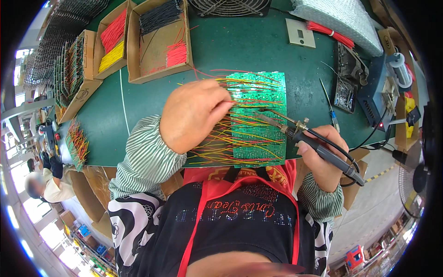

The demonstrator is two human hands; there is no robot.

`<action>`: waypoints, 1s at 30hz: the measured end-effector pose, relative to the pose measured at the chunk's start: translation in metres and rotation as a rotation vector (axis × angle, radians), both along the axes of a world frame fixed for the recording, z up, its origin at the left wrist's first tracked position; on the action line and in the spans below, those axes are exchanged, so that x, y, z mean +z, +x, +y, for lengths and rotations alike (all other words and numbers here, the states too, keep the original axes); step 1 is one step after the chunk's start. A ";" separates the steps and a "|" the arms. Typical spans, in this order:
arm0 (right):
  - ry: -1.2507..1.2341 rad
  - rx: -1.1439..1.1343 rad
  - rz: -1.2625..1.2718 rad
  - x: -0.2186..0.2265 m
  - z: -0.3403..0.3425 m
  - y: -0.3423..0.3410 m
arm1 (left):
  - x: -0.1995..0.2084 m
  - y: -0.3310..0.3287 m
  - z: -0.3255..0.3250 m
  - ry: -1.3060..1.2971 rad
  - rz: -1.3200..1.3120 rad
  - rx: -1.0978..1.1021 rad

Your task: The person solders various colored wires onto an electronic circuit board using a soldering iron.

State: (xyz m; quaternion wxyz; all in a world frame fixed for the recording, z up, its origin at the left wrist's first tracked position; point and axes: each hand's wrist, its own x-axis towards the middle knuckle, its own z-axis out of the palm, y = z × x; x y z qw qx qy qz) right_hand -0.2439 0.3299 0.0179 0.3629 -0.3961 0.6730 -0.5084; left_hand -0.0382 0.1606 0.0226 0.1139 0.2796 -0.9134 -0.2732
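A green circuit board panel (258,138) lies on the table in front of me, with many red and yellow wires (214,147) sticking out over its left side. My left hand (196,111) is over the wires at the panel's upper left edge, thumb and fingertips pinched together on a thin wire. In my right hand (325,159) is a soldering iron (318,148) with a solder feed tube clamped along it. Its tip points left and rests at or just above the panel's middle; whether it touches cannot be made out.
Cardboard trays (134,46) of red, yellow and black wires stand at the back left, beside a box of wired boards (74,69). More wired boards (77,143) lie at the left edge. At right are a screwdriver (334,117), a solder spool (400,69) on a blue station and bubble wrap (341,21).
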 end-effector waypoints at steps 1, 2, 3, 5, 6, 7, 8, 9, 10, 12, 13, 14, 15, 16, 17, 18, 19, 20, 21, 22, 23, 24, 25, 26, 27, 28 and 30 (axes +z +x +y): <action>-0.003 0.002 0.000 -0.001 0.001 0.000 | 0.002 -0.003 0.001 -0.022 0.035 -0.006; -0.005 -0.015 -0.006 -0.002 0.002 0.001 | -0.001 -0.006 0.004 -0.008 0.006 -0.027; -0.005 -0.034 -0.010 -0.002 0.002 0.001 | -0.005 -0.009 0.006 -0.009 0.007 -0.026; 0.001 -0.028 -0.010 0.000 0.000 0.001 | -0.013 -0.013 0.006 -0.010 0.002 -0.108; 0.011 -0.029 -0.011 -0.001 -0.001 0.002 | -0.017 -0.014 0.005 -0.002 -0.045 -0.117; 0.012 -0.035 -0.012 -0.002 -0.001 0.002 | -0.018 -0.015 0.005 -0.001 -0.045 -0.123; 0.009 -0.031 0.000 -0.003 -0.001 0.003 | -0.019 -0.015 0.005 0.014 -0.066 -0.113; 0.004 -0.022 0.012 -0.003 -0.002 0.003 | -0.018 -0.015 0.004 0.027 -0.087 -0.100; 0.004 -0.022 0.011 -0.004 -0.003 0.002 | -0.018 -0.016 0.004 0.028 -0.088 -0.100; 0.032 -0.003 0.021 -0.005 -0.003 0.001 | -0.018 -0.017 0.004 0.020 -0.092 -0.116; 0.032 -0.001 0.019 -0.005 -0.004 0.001 | -0.018 -0.017 0.004 0.020 -0.094 -0.115; 0.026 0.003 0.022 -0.005 -0.004 0.000 | -0.018 -0.018 0.004 0.013 -0.100 -0.113; 0.022 0.005 0.025 -0.005 -0.004 0.000 | -0.017 -0.018 0.004 0.008 -0.105 -0.114; 0.023 0.004 0.026 -0.004 -0.004 0.000 | -0.017 -0.018 0.003 0.009 -0.105 -0.114; 0.016 -0.006 0.024 -0.003 -0.003 0.000 | -0.017 -0.018 0.003 0.011 -0.104 -0.116; 0.009 -0.016 0.021 -0.003 -0.003 0.000 | -0.017 -0.018 0.003 0.012 -0.105 -0.117; 0.008 -0.017 0.020 -0.003 -0.002 0.000 | -0.017 -0.018 0.003 0.012 -0.105 -0.117; 0.005 -0.027 0.012 -0.003 -0.001 -0.001 | -0.017 -0.018 0.003 0.008 -0.119 -0.118; 0.001 -0.038 0.003 -0.002 -0.001 -0.002 | -0.017 -0.019 0.004 0.004 -0.132 -0.119; 0.001 -0.039 0.003 -0.002 0.000 -0.002 | -0.017 -0.019 0.004 0.004 -0.132 -0.120; 0.008 -0.047 -0.010 -0.002 0.001 -0.003 | -0.017 -0.020 0.005 -0.005 -0.137 -0.114; 0.015 -0.055 -0.024 -0.001 0.002 -0.004 | -0.015 -0.020 0.006 -0.015 -0.143 -0.106; 0.014 -0.055 -0.025 0.000 0.003 -0.004 | -0.013 -0.019 0.007 -0.015 -0.144 -0.107; 0.021 -0.053 -0.015 0.001 0.004 -0.005 | -0.010 -0.017 0.008 -0.037 -0.131 -0.115; 0.027 -0.054 -0.004 0.001 0.005 -0.005 | -0.008 -0.015 0.008 -0.058 -0.116 -0.127; 0.027 -0.057 -0.004 0.001 0.006 -0.006 | -0.005 -0.014 0.006 -0.059 -0.117 -0.130; 0.018 -0.075 0.005 -0.001 0.009 -0.006 | 0.003 -0.012 0.003 -0.124 -0.054 -0.053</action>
